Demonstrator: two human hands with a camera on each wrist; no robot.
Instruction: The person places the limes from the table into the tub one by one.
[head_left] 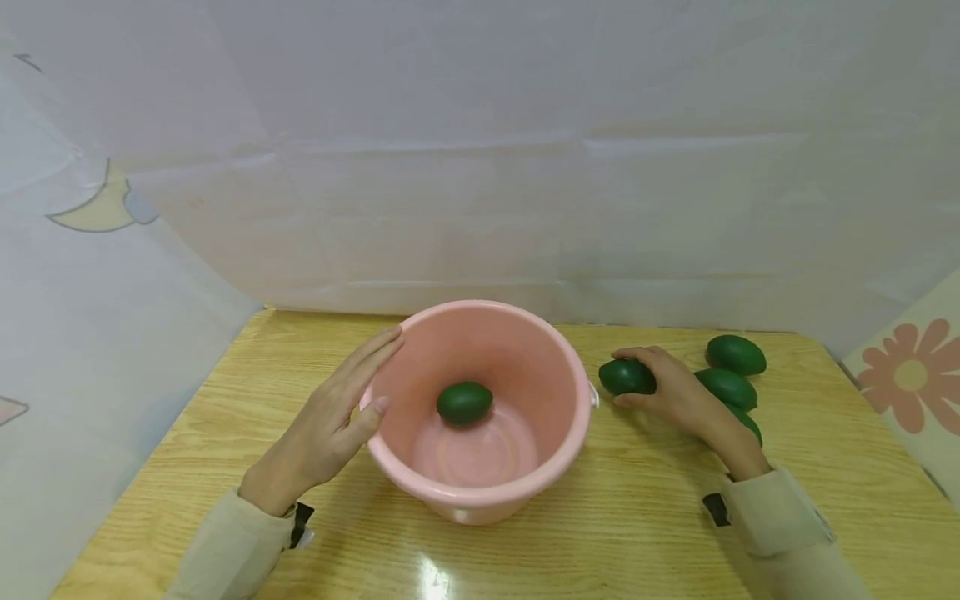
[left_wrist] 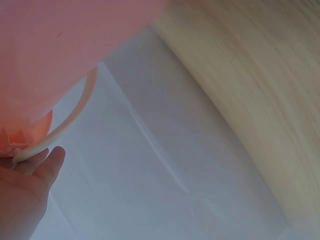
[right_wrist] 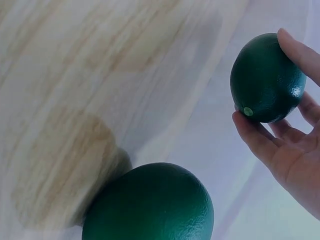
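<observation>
A pink bucket (head_left: pixel 551 454) stands upright, with one dark green oval fruit (head_left: pixel 465 403) on its bottom. My left hand (head_left: pixel 330 425) rests against the bucket's left rim, fingers extended, thumb tip at the edge. In the left wrist view, those fingers are beside the pale bucket handle (left_wrist: pixel 75 112). To the right of the bucket, my right hand (head_left: pixel 670 390) grips another green fruit (head_left: pixel 626 377) between thumb and fingers. The right wrist view shows this glossy fruit (right_wrist: pixel 267 77) with a small pale dot at one end. Several similar green fruits (head_left: pixel 726 388) lie behind that hand.
Everything stands on a light wood-grain table (head_left: pixel 600 533). A pale sheet (head_left: pixel 480 225) hangs along the table's back edge. At the left is a sheet with a moon print (head_left: pixel 101 204), and at the right one with a flower print (head_left: pixel 910 375).
</observation>
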